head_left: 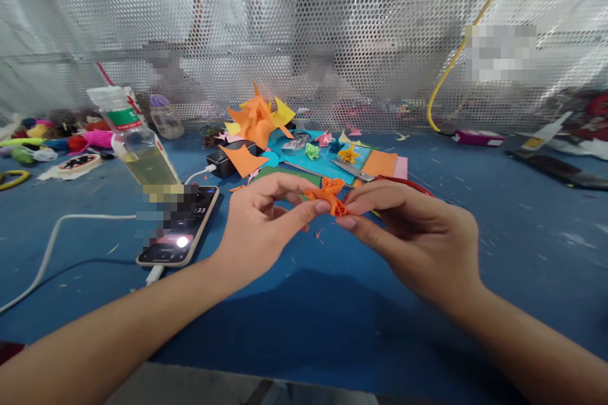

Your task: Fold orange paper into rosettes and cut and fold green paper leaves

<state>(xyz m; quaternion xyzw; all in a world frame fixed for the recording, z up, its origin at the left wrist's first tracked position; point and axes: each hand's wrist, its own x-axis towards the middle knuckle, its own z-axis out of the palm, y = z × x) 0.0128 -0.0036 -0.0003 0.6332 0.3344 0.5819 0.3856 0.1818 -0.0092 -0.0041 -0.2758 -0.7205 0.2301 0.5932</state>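
My left grip (pixel 261 224) and right grip (pixel 420 234) pinch 1 orange piece (pixel 335 190), its ends hidden; behind it, 1 pair of scissors (pixel 363 174), partly covered.

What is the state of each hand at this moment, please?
Left hand: closed, pinching the orange paper between thumb and fingers.
Right hand: closed, pinching the same paper from the other side.

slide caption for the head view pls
Left hand and right hand pinch a folded orange paper over a blue table.
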